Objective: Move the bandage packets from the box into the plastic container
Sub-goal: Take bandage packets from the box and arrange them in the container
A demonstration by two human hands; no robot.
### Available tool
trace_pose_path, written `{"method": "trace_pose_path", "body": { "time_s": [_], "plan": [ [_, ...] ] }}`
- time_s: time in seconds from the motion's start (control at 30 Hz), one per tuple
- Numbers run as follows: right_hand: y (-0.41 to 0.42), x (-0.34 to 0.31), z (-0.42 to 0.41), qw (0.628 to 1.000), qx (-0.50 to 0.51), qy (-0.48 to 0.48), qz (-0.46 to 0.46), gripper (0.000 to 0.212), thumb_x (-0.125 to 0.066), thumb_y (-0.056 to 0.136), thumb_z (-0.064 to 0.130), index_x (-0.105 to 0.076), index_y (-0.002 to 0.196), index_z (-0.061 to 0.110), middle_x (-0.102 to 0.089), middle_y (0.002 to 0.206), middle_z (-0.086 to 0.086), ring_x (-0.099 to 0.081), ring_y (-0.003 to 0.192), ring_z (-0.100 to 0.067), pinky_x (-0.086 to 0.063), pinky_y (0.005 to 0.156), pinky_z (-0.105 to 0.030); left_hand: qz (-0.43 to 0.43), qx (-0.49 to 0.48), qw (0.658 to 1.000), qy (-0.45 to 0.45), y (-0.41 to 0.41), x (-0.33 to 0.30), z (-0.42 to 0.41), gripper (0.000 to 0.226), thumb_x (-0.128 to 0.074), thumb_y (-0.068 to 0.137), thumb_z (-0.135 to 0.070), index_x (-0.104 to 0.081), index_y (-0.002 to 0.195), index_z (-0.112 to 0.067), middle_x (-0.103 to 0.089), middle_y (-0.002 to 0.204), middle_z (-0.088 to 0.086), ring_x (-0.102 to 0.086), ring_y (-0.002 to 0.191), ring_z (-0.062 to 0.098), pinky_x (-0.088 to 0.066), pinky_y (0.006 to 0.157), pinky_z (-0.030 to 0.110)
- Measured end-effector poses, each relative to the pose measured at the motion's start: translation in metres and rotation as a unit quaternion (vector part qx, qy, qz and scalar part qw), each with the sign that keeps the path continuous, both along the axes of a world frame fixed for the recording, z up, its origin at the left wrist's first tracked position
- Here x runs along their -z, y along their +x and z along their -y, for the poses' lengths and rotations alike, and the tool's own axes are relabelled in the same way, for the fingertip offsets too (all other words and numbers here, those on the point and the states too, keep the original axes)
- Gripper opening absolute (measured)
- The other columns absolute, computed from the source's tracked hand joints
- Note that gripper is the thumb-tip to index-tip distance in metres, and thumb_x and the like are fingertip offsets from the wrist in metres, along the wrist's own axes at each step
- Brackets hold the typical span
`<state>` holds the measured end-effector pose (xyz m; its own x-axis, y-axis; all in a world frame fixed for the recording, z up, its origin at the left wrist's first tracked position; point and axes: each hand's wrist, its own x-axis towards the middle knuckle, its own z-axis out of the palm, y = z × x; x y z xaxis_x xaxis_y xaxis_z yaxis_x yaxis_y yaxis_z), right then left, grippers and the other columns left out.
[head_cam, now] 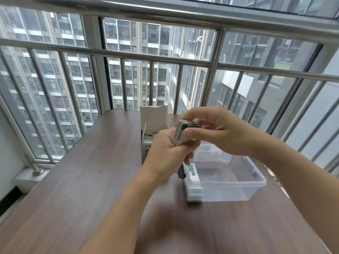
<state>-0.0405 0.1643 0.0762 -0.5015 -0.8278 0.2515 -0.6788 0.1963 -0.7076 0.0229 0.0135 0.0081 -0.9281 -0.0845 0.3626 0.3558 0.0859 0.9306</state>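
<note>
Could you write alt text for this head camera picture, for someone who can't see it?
Both hands, left hand and right hand, hold a stack of bandage packets above a wooden table. Behind them stands an open box; a clear plastic container with some packets already inside sits to the right. Beyond a metal railing are tower blocks.

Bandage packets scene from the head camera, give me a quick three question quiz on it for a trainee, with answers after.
1. True or false: both hands hold the stack of bandage packets.
2. Where does the open cardboard box stand relative to the plastic container? A) inside it B) behind it, farther from the person C) on its lid
3. Fill in: packets already in the container lie at its ___ end, from the person's view.

Key
1. True: the left hand grips it from below, the right hand pinches it from above.
2. B
3. left, see the packets.
</note>
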Motion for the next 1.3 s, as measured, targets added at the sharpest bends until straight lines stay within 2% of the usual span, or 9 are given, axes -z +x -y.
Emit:
{"method": "trace_pose_path", "body": {
  "time_s": [0.2, 0.3, 0.47, 0.6, 0.7, 0.83, 1.0, 1.17, 1.3],
  "plan": [
    [-0.012, -0.006, -0.004, 1.0, 0.01, -0.004, -0.018, 0.007, -0.07, 0.089, 0.007, -0.076, 0.093, 0.006, -0.071, 0.073, -0.007, -0.062, 0.058, -0.016, -0.051, 0.052, -0.024, 0.017, 0.06, 0.998, -0.002, 0.003, -0.002, -0.003, 0.014, -0.061, 0.093, 0.009, -0.063, 0.097, -0.004, -0.065, 0.062, -0.008, -0.055, 0.046, 0.009, -0.037, 0.036, 0.014],
    [-0.014, -0.001, -0.004, 0.999, 0.025, -0.028, 0.0, 0.006, -0.07, 0.088, 0.006, -0.075, 0.09, 0.006, -0.071, 0.071, -0.008, -0.064, 0.058, -0.017, -0.055, 0.053, -0.025, 0.026, 0.025, 0.999, 0.022, 0.002, -0.002, -0.002, 0.02, -0.061, 0.089, 0.011, -0.058, 0.106, 0.002, -0.062, 0.067, 0.007, -0.053, 0.047, 0.018, -0.035, 0.035, 0.017],
    [-0.012, -0.002, -0.004, 0.998, 0.027, 0.037, 0.033, 0.012, -0.071, 0.09, 0.003, -0.073, 0.101, -0.003, -0.075, 0.088, -0.02, -0.072, 0.073, -0.028, -0.06, 0.067, -0.034, 0.021, -0.026, 0.999, -0.007, -0.002, 0.007, -0.006, 0.015, -0.06, 0.084, 0.004, -0.058, 0.095, -0.006, -0.057, 0.062, 0.005, -0.048, 0.044, 0.014, -0.04, 0.039, 0.028],
    [-0.005, -0.007, 0.001, 0.995, 0.039, 0.091, -0.016, 0.031, -0.07, 0.093, 0.011, -0.068, 0.124, 0.02, -0.074, 0.083, 0.004, -0.07, 0.066, -0.009, -0.061, 0.066, -0.031, 0.01, -0.068, 0.997, -0.046, -0.006, 0.011, -0.005, 0.022, -0.061, 0.079, -0.001, -0.063, 0.095, -0.016, -0.063, 0.064, -0.008, -0.056, 0.05, 0.017, -0.048, 0.042, 0.034],
    [-0.002, -0.006, 0.01, 0.992, 0.056, 0.091, -0.064, 0.018, -0.071, 0.094, 0.02, -0.074, 0.112, 0.02, -0.071, 0.079, 0.009, -0.063, 0.057, -0.003, -0.057, 0.058, -0.026, 0.039, -0.063, 0.997, -0.025, -0.003, 0.007, -0.005, 0.027, -0.058, 0.084, 0.01, -0.062, 0.096, -0.014, -0.063, 0.064, -0.006, -0.055, 0.044, 0.016, -0.039, 0.034, 0.021],
    [-0.006, -0.005, 0.017, 0.994, 0.09, 0.037, -0.051, 0.012, -0.072, 0.093, 0.018, -0.076, 0.096, 0.007, -0.07, 0.073, -0.002, -0.066, 0.056, -0.018, -0.057, 0.055, -0.032, 0.085, -0.019, 0.995, 0.041, -0.002, 0.002, 0.001, 0.028, -0.067, 0.084, -0.005, -0.058, 0.111, -0.005, -0.067, 0.087, 0.024, -0.053, 0.047, 0.018, -0.031, 0.034, 0.021],
    [-0.009, -0.009, 0.019, 0.993, 0.091, 0.03, -0.07, 0.015, -0.066, 0.097, 0.018, -0.073, 0.097, 0.005, -0.071, 0.077, -0.004, -0.064, 0.052, -0.009, -0.053, 0.049, -0.026, 0.105, 0.115, 0.974, 0.166, -0.001, -0.005, 0.008, 0.048, -0.044, 0.1, -0.052, -0.066, 0.099, -0.009, -0.059, 0.076, 0.007, -0.044, 0.05, 0.016, -0.024, 0.034, 0.019],
    [-0.015, -0.007, 0.021, 0.996, 0.084, -0.007, 0.002, 0.019, -0.062, 0.099, 0.015, -0.071, 0.105, 0.0, -0.064, 0.068, 0.0, -0.05, 0.045, -0.008, -0.039, 0.041, -0.018, 0.124, 0.083, 0.963, 0.224, -0.003, -0.003, 0.005, 0.053, -0.035, 0.106, -0.052, -0.065, 0.11, -0.008, -0.063, 0.076, 0.009, -0.045, 0.049, 0.016, -0.027, 0.032, 0.018],
    [-0.02, -0.006, 0.013, 0.995, 0.06, -0.012, 0.074, 0.027, -0.062, 0.098, 0.015, -0.064, 0.124, 0.009, -0.073, 0.092, -0.017, -0.067, 0.063, -0.023, -0.052, 0.049, -0.026, 0.123, 0.099, 0.952, 0.264, -0.002, -0.002, 0.006, 0.048, -0.036, 0.108, -0.045, -0.064, 0.112, -0.006, -0.062, 0.076, 0.008, -0.045, 0.049, 0.015, -0.028, 0.031, 0.018]
  ]
}}
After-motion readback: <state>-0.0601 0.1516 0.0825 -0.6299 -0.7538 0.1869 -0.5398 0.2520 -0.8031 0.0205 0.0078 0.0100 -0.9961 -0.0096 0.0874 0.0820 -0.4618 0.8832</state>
